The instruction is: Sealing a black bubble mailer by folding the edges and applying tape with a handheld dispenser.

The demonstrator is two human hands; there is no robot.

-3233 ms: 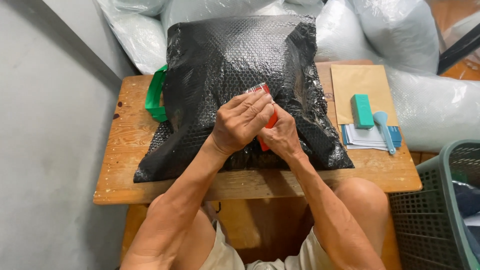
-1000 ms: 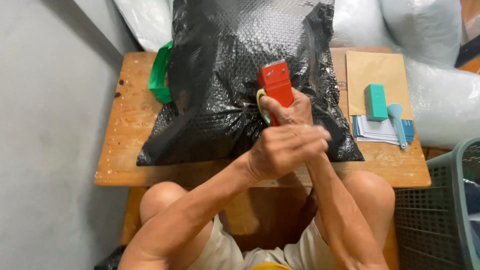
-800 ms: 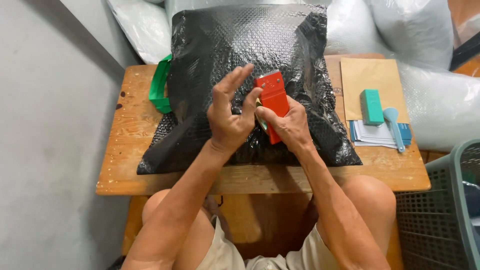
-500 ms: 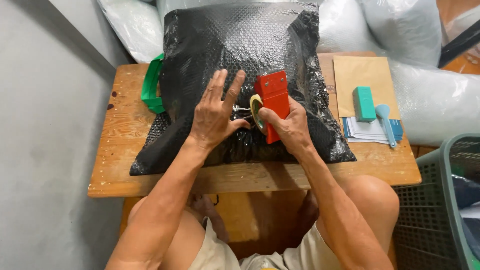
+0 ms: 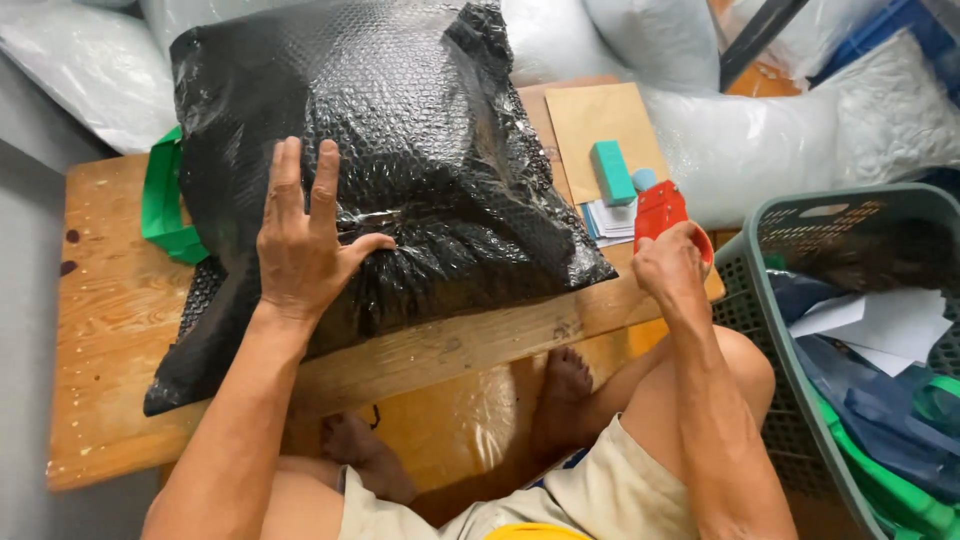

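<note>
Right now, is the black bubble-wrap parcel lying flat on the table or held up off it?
Lying flat: the black bubble-wrap parcel rests on the wooden table, with the left hand pressed flat on top.

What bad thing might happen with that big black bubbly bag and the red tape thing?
The black bubble-wrapped parcel overhangs the wooden table at its near corner, so it might slide off if the left hand lets go. The red tape dispenser in the right hand is off beside the table edge, and its cutter may nick fingers.
</note>
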